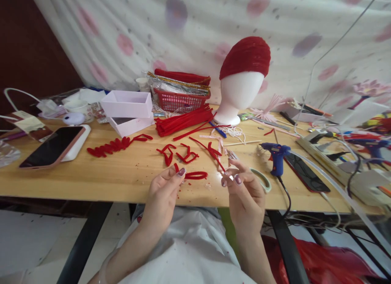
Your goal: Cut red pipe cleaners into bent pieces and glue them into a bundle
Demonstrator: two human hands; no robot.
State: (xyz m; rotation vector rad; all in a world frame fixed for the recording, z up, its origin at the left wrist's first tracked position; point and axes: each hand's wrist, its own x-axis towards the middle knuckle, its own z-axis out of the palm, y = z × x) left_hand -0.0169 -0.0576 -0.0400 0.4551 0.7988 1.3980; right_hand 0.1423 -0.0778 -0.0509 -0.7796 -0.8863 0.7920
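My left hand (pixel 165 194) pinches a red pipe cleaner bent into a narrow loop (pixel 196 175); its short end sticks up past the thumb. The fingertips of my right hand (pixel 246 194) are pinched at the lower end of a long red pipe cleaner (pixel 201 145), which slants back across the table. Between and beyond my hands lie two bent red pieces, one on the left (pixel 166 154) and one on the right (pixel 187 154). A row of joined red loops (pixel 113 146) rests farther left. Green-handled scissors (pixel 265 182) lie partly behind my right hand.
A bundle of red pipe cleaners (pixel 183 120) lies before a red basket (pixel 181 100). A white foam head (pixel 241 92) wears a red cap (pixel 247 58). A blue glue gun (pixel 277 157), a phone (pixel 308 172) and a power strip (pixel 326 161) occupy the right; another phone (pixel 53 147) leans left.
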